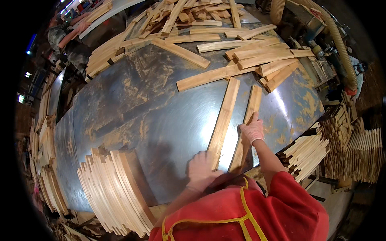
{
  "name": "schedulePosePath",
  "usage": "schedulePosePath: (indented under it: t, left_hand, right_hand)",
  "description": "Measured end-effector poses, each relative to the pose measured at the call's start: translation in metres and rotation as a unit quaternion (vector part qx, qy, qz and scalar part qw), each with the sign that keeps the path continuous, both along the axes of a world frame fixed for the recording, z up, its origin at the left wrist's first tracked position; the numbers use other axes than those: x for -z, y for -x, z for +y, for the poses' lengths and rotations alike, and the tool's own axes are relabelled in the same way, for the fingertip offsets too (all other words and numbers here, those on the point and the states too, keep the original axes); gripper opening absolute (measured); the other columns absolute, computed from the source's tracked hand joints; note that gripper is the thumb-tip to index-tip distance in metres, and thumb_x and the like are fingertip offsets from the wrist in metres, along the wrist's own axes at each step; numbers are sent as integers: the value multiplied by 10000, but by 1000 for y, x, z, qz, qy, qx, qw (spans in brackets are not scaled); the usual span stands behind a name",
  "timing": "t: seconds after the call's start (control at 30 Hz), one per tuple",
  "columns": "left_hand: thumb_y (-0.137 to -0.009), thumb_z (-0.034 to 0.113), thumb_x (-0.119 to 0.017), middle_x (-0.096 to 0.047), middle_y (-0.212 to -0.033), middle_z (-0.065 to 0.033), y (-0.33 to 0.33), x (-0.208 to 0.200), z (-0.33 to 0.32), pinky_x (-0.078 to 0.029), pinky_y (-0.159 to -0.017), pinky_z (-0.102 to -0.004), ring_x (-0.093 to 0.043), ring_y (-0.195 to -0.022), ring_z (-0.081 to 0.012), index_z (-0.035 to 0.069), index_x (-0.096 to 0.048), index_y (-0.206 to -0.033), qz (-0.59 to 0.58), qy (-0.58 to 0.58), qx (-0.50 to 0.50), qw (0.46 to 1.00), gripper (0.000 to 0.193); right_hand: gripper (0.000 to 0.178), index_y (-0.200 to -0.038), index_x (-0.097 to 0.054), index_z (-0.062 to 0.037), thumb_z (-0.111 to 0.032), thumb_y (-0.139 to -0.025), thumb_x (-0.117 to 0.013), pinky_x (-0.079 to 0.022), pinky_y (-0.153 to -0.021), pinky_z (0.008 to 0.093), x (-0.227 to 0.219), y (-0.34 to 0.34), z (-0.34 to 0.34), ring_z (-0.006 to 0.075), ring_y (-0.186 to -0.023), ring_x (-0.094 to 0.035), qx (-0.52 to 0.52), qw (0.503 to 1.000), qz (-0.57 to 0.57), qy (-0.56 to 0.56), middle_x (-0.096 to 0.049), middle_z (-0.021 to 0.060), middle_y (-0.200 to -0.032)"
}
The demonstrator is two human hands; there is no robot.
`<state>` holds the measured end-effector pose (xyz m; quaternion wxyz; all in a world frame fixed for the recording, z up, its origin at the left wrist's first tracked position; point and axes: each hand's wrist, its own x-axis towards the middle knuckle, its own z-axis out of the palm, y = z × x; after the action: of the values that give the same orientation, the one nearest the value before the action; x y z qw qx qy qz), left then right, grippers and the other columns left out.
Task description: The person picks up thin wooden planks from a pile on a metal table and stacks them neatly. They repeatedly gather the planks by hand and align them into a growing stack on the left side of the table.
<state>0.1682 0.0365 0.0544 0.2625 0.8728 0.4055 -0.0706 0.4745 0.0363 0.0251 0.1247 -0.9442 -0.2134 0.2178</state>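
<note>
Two long wooden boards lie side by side on the metal tabletop in front of me, running away from my body. My right hand [253, 130], in a pale work glove, grips the right board [242, 146] near its middle, with thumb on the left edge and forefinger stretched along it. My left hand [200, 165] is low beside the near end of the left board [225, 116]. Motion smears its fingers, so whether it touches that board is unclear.
The metal table [161, 132] carries sawdust. Loose boards [257, 56] lie at the far right, with a heap of pieces [201, 14] behind. A row of boards [114, 188] stands at the near left. A ribbed hose [341, 44] hangs far right; another person [68, 38] is far left.
</note>
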Motion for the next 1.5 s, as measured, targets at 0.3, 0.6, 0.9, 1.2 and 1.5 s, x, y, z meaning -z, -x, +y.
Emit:
schedulePosePath:
  t: [0.3, 0.6, 0.9, 1.2, 1.5]
  left_hand:
    - [-890, 337, -759, -648, -1356, -136, 80, -16, 40, -489, -1058, -332, -618, -1240, -196, -5, -469, -1576, -211, 464, -114, 853, 819]
    - [-924, 273, -740, -682, -1265, -56, 155, -15, -58, -526, -978, -329, -654, -1075, -187, 34, -356, -1628, -374, 492, -395, 680, 837]
    - [-944, 229, -743, -683, -1142, -27, 236, 10, -76, -571, -857, -341, -672, -997, -175, 15, -553, -1469, -516, 475, -405, 587, 597]
    - [-955, 350, -769, -615, -1507, -177, 306, 20, -128, -426, -1206, -427, -589, -1387, -274, -11, -439, -1614, -229, 247, -527, 780, 821]
    - [-968, 484, -642, -421, -1660, -182, 318, 62, -58, -360, -1231, -575, -382, -1538, -436, 81, -438, -1629, 297, -298, -331, 844, 800]
  right_hand:
    - [1143, -1723, -103, -60, -122, -878, -870, -486, -1128, 421, -4, 129, 15, 339, -1376, -532, 140, 718, 562, -386, -464, 228, -1593]
    - [848, -1622, -342, -55, -254, -954, -825, -548, -983, 443, 29, 276, 19, 295, -1162, -629, 66, 788, 542, -285, -632, 160, -1374]
    - [664, -1456, -551, 25, -311, -945, -808, -517, -960, 341, -15, 370, 20, 225, -1117, -631, -131, 822, 490, -260, -687, 131, -1265]
    - [666, -1474, -571, -13, -401, -961, -745, -525, -1040, 394, 13, 425, 26, 307, -1215, -657, -303, 785, 535, -78, -710, 192, -1333]
    - [611, -1477, -578, -146, -346, -918, -718, -464, -1174, 401, 17, 405, 119, 352, -1375, -579, -622, 626, 467, -59, -636, 154, -1460]
